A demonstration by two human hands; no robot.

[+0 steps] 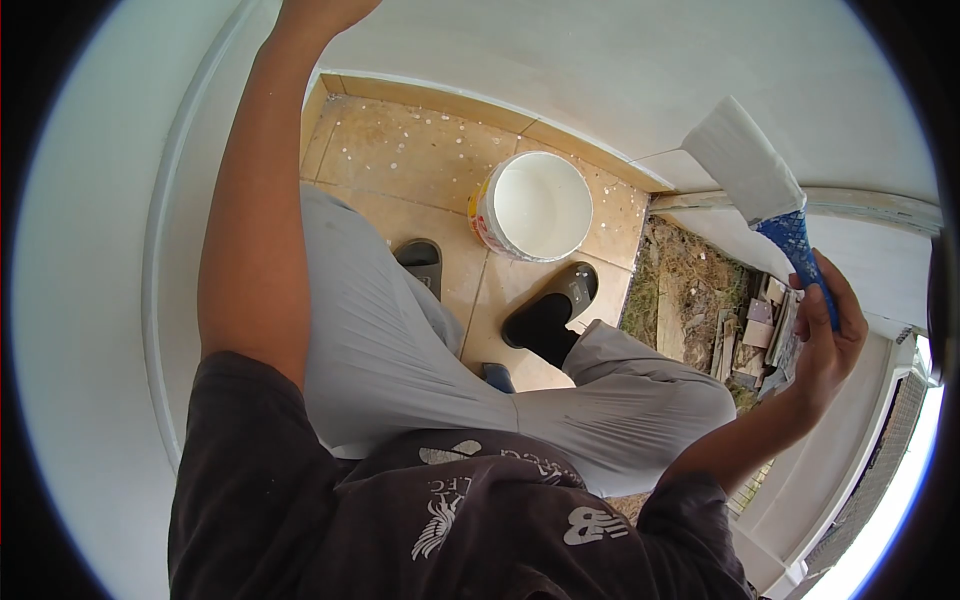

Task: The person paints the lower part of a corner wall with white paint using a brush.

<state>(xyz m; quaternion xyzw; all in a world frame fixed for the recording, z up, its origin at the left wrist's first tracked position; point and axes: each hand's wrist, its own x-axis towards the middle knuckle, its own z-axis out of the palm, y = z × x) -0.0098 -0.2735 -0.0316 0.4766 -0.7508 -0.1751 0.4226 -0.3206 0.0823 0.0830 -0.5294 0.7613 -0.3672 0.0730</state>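
My right hand (830, 325), at the right, is closed around the blue handle of a wide paintbrush (745, 160). Its broad head is coated in white and points up and left, overlapping the white wall (640, 60) in this view. Blue handle paint is speckled with white. At the top edge my left hand (328, 12) is cut off by the frame, its fingers out of sight, with the arm raised along the left wall. A white bucket (482, 215) with white paint inside stands on the tiled floor in front of my feet.
White drops dot the beige floor tiles (390, 150). My feet in dark slides (572, 288) are close to the bucket. Beyond the tile edge at right lie bare ground and a pile of wood and tile pieces (760, 330). A white ledge (870, 205) runs along the right.
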